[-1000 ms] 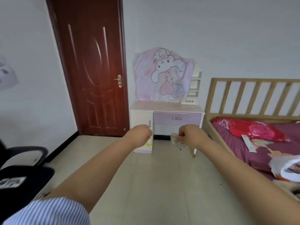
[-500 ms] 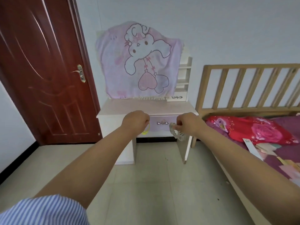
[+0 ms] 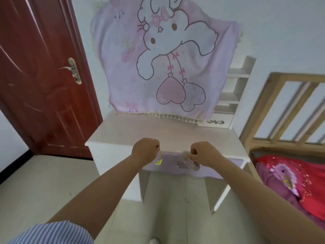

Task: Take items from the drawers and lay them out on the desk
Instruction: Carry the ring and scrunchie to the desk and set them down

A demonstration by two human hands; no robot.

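Both hands are fisted before the desk (image 3: 123,132), left hand (image 3: 146,150) pinching a yellow trinket (image 3: 159,162), right hand (image 3: 202,153) a clear packet (image 3: 187,160).

The desk (image 3: 165,131) stands against the wall, a door (image 3: 35,76) to its left, a bed (image 3: 290,166) to its right, a cloth (image 3: 165,59) hanging behind its back edge.

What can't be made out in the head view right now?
- Yellow item hanging from the left hand: too small and blurred to identify.
- Clear crinkly item in the right hand: blurred, partly covered by the fingers.
- Purple drawer front: handle hidden behind that item.
- Mirror area: covered by the pink cloth.
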